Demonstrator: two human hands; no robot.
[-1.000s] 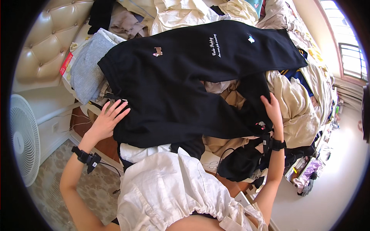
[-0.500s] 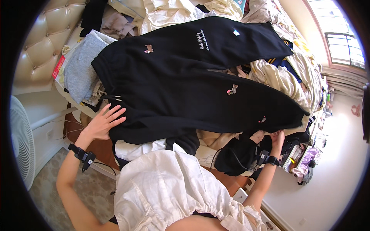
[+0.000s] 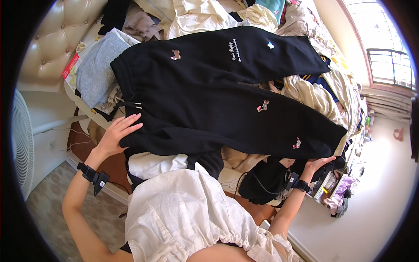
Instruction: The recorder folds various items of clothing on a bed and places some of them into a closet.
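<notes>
Headboard: left of trousers
Left grip: spread on waist
Right grip: at hem, hold unclear
Folds: best smoothed outward

Black pants lie spread over a pile of clothes. The left hand sits on the waist's near side. The right hand is at the near leg's end. A white fan stands on the left.

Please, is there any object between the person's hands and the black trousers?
Nothing visible does stand between. The left hand rests on the black trousers below the drawstring; the right hand is at the nearer leg's edge, close to the hem.
</notes>
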